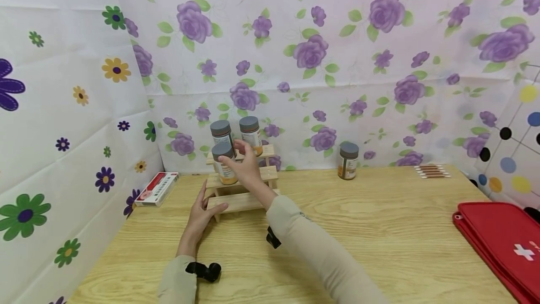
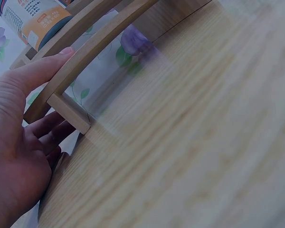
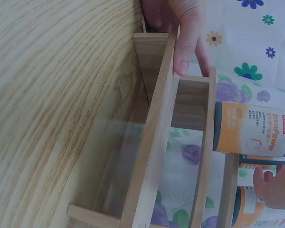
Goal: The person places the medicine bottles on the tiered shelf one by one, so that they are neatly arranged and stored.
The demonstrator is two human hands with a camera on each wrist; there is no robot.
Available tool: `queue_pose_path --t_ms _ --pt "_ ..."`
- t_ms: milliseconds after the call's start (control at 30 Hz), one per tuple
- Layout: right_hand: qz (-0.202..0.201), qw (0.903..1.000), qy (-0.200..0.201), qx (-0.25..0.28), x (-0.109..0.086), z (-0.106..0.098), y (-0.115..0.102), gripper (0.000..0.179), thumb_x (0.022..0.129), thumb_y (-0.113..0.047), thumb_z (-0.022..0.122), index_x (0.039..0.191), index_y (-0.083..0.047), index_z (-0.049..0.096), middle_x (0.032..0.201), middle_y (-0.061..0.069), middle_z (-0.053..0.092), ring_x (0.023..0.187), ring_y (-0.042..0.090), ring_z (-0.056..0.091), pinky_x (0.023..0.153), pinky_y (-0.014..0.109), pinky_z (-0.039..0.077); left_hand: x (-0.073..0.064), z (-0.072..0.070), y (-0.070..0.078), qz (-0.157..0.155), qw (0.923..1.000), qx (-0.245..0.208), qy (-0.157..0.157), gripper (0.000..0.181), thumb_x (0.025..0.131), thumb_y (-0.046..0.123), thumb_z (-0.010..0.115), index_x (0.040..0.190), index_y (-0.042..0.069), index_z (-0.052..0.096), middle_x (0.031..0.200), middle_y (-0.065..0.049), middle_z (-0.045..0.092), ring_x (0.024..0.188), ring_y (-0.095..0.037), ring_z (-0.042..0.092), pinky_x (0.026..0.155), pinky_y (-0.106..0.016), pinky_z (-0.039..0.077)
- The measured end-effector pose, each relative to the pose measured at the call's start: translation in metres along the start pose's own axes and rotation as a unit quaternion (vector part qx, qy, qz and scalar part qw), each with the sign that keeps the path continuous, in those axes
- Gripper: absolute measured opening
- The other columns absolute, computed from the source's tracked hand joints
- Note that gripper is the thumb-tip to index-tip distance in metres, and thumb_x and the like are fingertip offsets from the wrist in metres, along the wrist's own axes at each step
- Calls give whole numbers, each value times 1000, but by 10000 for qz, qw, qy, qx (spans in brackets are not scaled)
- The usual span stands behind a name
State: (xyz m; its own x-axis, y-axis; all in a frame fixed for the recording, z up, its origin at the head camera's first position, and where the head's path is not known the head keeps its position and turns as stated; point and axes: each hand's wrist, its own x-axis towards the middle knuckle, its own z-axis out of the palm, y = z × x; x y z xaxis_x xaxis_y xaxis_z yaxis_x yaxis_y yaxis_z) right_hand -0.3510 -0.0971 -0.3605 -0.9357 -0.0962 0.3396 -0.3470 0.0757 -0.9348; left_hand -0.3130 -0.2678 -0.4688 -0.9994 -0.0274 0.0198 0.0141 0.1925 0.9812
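Note:
A three-step wooden rack (image 1: 242, 202) stands on the table near the back wall. My left hand (image 1: 197, 219) grips the left end of its lowest step, thumb on top and the other fingers below. On the middle step an orange-and-white supplement bottle (image 3: 254, 128) with a grey lid stands upright. My right hand (image 1: 248, 168) holds this bottle near its lid, thumb in front and fingers towards the back. Two similar bottles stand on the top step, a left one (image 1: 220, 128) and a right one (image 1: 251, 130). The right fingertips are partly hidden.
Another grey-lidded bottle (image 1: 348, 161) stands by the back wall. Several cotton swabs (image 1: 432, 171) lie to its right. A red first-aid pouch (image 1: 502, 233) lies at the right edge, and a red-and-white box (image 1: 157, 189) lies left of the rack.

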Motion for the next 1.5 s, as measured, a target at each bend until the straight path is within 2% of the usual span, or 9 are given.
queue_pose_path --t_ms 233,467,700,867,1000,1167,1233,1400,1500 --pt "-259 9988 18 424 -3 -11 -6 57 91 -27 69 141 -9 47 139 16 53 129 33 49 103 45 47 0 -3 1 6 10000 50 -19 101 88 25 73 158 36 1 164 -19 13 151 -38 14 120 -58 21" --pt "-846 9957 233 286 -8 -33 -11 38 94 -25 66 128 -9 60 117 15 68 106 29 65 93 37 54 -1 -4 2 139 9998 161 52 102 87 25 74 158 36 1 163 -23 11 151 -43 11 120 -59 20" --pt "-1037 9908 823 279 -3 -74 -3 30 96 -22 62 119 -1 64 103 22 71 91 39 66 69 15 50 -1 -5 4 74 10000 23 -59 100 90 22 71 157 37 -1 164 -19 9 153 -39 7 122 -57 16" --pt "-916 9894 1121 63 1 -110 8 29 97 -21 61 117 -1 64 100 24 71 83 31 68 68 16 51 -1 -4 4 117 9999 8 -63 100 90 21 71 158 35 -1 163 -21 14 152 -38 11 121 -57 18" --pt "-844 9875 1327 -105 2 -138 17 30 97 -23 61 117 -1 65 98 23 71 83 33 69 70 16 52 0 -4 3 121 9999 48 -55 100 89 22 72 158 34 0 163 -21 15 152 -38 11 122 -57 17" --pt "-833 9832 1599 -270 3 -169 26 32 100 -25 55 116 2 64 95 22 70 74 12 68 71 16 54 0 -4 2 91 9999 110 -68 100 89 24 72 158 36 0 164 -20 10 152 -39 8 122 -58 14" --pt "-848 9815 1678 -361 2 -181 29 35 101 -26 53 116 4 64 95 23 70 71 4 65 73 19 56 -1 -4 1 69 9999 125 -47 101 88 25 73 158 37 1 164 -20 8 152 -40 8 122 -58 14" --pt "-681 9760 1940 -720 0 -209 37 38 102 -30 52 118 2 63 101 25 70 75 -2 61 72 13 53 -2 -3 -1 30 9999 111 -51 100 89 26 72 157 38 0 165 -19 4 152 -40 6 122 -58 14" --pt "-543 9702 2247 -732 0 -224 42 37 101 -29 54 118 2 63 104 25 69 75 -6 60 67 7 48 -1 -2 -1 52 9999 90 -83 100 89 26 72 157 38 0 165 -18 4 152 -39 6 122 -57 14"
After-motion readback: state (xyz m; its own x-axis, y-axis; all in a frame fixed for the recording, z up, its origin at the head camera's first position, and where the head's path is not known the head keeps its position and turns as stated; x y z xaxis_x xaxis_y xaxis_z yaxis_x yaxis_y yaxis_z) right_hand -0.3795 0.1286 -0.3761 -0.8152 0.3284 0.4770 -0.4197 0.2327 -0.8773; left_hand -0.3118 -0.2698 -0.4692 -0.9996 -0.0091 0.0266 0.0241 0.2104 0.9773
